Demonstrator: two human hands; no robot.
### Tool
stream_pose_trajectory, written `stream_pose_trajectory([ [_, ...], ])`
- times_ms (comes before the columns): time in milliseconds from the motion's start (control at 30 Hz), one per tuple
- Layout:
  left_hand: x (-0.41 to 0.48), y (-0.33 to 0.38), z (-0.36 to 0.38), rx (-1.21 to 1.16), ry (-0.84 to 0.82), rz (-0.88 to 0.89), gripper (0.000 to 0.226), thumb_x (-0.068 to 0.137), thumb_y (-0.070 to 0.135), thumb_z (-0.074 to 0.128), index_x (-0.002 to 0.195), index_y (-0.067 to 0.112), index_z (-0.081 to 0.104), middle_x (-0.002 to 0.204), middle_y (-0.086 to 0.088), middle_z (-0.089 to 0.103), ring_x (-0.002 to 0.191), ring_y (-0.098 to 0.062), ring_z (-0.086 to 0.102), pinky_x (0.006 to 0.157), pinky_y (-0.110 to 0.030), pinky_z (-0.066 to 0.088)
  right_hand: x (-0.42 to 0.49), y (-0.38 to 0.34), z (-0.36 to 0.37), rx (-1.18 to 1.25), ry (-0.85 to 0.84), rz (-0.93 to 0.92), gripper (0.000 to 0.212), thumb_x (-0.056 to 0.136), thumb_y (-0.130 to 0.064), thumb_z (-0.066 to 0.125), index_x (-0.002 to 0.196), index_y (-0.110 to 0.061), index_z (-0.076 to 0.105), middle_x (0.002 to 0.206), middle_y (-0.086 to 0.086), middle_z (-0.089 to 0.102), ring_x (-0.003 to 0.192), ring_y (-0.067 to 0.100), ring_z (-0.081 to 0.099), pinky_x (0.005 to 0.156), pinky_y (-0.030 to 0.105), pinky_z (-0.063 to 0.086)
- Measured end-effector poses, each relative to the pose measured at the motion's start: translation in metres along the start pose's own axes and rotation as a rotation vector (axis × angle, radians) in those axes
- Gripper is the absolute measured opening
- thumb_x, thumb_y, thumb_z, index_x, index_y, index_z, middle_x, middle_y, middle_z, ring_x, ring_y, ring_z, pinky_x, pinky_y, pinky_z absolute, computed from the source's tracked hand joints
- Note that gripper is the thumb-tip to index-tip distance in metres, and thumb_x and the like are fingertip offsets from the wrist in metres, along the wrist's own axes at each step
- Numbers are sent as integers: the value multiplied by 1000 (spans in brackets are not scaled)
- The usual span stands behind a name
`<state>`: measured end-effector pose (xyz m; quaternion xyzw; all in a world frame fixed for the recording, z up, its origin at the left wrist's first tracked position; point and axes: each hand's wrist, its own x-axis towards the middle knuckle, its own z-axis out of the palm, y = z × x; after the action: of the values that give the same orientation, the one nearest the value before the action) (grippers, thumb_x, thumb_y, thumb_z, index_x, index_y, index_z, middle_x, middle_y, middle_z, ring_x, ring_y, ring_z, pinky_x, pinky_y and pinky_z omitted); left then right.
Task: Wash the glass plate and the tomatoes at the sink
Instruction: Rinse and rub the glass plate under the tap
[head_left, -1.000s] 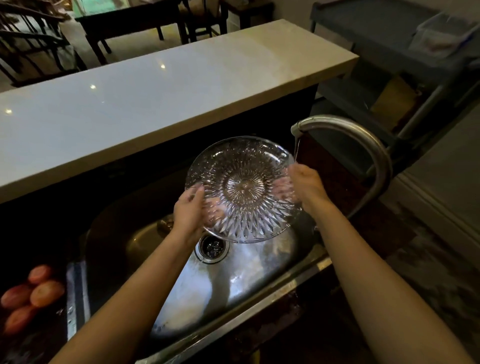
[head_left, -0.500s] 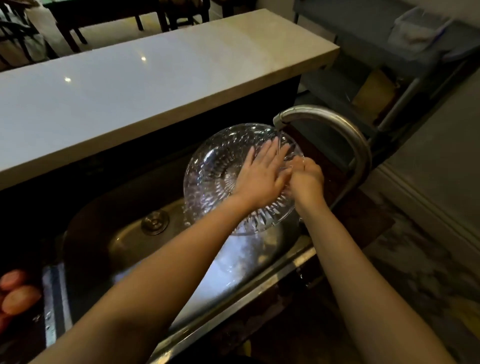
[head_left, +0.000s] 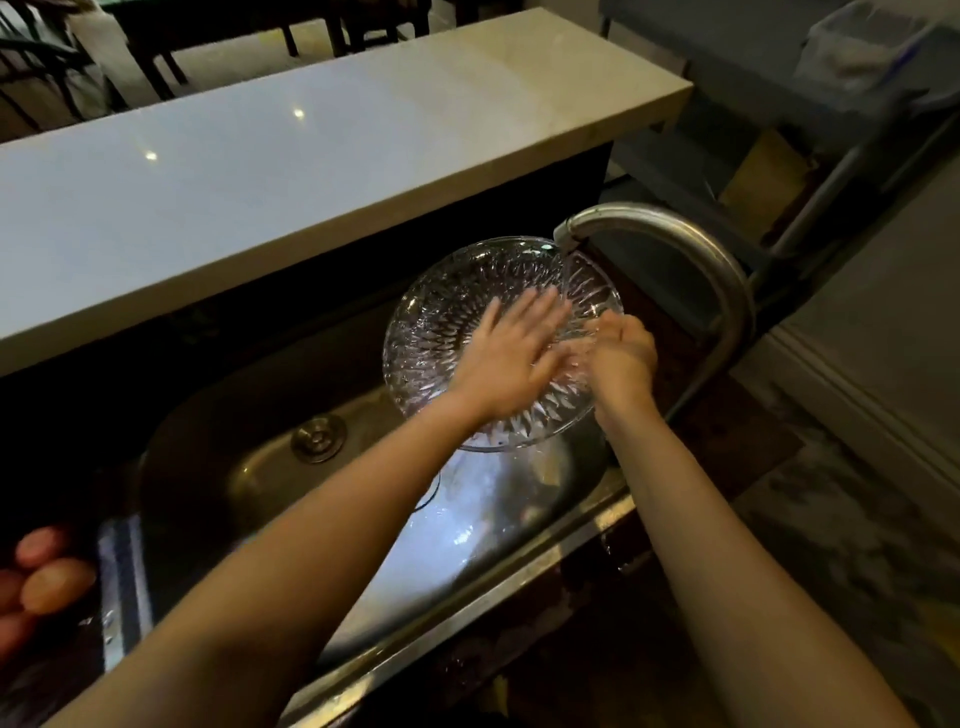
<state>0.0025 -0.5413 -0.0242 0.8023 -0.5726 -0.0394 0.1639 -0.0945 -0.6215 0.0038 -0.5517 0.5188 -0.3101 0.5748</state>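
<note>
A cut-glass plate is held tilted over the steel sink, right under the tap spout, with water running onto it. My right hand grips the plate's right rim. My left hand lies flat on the plate's inner face, fingers straight and spread toward the spout. Several tomatoes lie on the dark counter at the far left, partly cut off by the frame edge.
A curved metal tap arches from the right of the sink. A drain plug sits in the basin floor. A pale raised counter runs behind the sink. Shelving and a bin stand at the far right.
My left hand left the plate's left rim and now lies flat on its inner face, sliding a little. My right hand alone holds the plate, which has moved under the spout.
</note>
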Motion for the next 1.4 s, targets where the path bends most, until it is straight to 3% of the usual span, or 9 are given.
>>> stream_pose_trajectory([
  [67,0,-35,-9,8,44,-195,56,96,52,12,147,31,8,158,6,3,146,-13,0,117,-42,-7,-1,-1,-2,-25,-5,-41,22,99,-22,38,90,-9,53,73,2,61,56,5,65,51,20,52],
  [200,-21,-78,-20,117,119,-421,61,96,52,21,149,25,9,159,0,9,146,-21,5,115,-49,-6,-2,2,5,-161,-37,-114,29,99,-27,37,91,-10,59,103,17,64,87,29,63,75,43,53],
  [300,-33,-83,-27,-33,186,-616,60,96,42,37,146,12,21,145,-16,38,132,-32,38,109,-45,31,-5,3,13,-177,-91,-135,29,99,-27,38,91,-10,61,103,18,64,86,30,63,72,41,53],
  [467,-73,-109,-59,-820,-21,-857,32,97,35,42,95,10,62,83,-10,65,75,-25,62,67,-33,50,0,15,13,-95,-153,-5,30,99,-25,40,98,-7,63,80,11,68,65,21,67,54,25,53],
  [633,-97,-101,-79,-1194,-6,-682,15,95,9,47,109,11,52,68,-5,73,45,-16,64,39,-25,52,-1,35,20,-113,-265,148,32,97,-37,41,89,-14,62,80,11,72,66,26,70,66,38,58],
  [900,-105,-73,-102,-809,168,-769,18,94,7,43,108,10,54,64,-2,69,50,-11,62,54,-28,53,-10,70,36,22,-414,268,28,96,-31,47,98,-5,56,76,9,66,48,9,65,44,20,52],
  [1100,-98,-52,-125,-355,163,-705,22,85,9,42,94,6,61,81,-11,70,77,-25,68,71,-38,56,-28,90,58,-24,-588,431,35,96,-40,43,109,-10,53,88,4,64,71,14,64,50,20,51],
  [1300,-99,-50,-145,-243,67,-823,30,83,14,41,57,6,54,48,-7,58,34,-11,57,33,-16,40,-50,109,87,-68,-771,601,38,95,-37,48,113,-6,59,97,8,65,87,20,63,73,29,54],
  [1400,-112,-58,-149,-239,-14,-892,35,84,19,39,56,6,54,55,-11,60,59,-29,66,64,-38,59,-66,119,99,-218,-874,688,42,93,-40,50,112,-4,60,97,10,66,90,23,62,68,29,53],
])
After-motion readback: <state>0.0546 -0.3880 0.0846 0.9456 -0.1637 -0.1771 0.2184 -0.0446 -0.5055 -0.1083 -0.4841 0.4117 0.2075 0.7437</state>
